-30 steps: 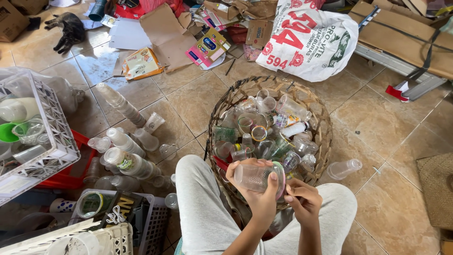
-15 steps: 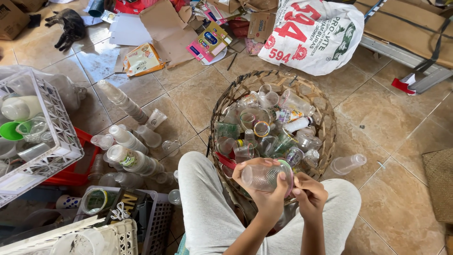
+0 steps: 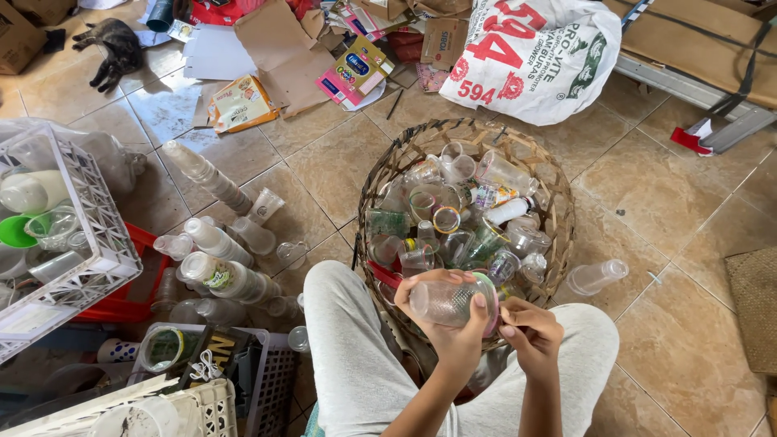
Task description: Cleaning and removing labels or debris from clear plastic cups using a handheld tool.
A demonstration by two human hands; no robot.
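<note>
Though sideways, cup within fingers.

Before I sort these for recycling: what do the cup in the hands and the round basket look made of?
The cup, held in the left hand, looks like thin clear plastic: you can see through it, and it shines. The basket looks like woven cane or bamboo: brown, matte interlaced strips; which one I can't tell.

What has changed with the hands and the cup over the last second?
Little: the left hand keeps its grip on the clear plastic cup, now tipped sideways; the right hand has closed in on its rim. The wicker basket of cups stayed as it was.
</note>
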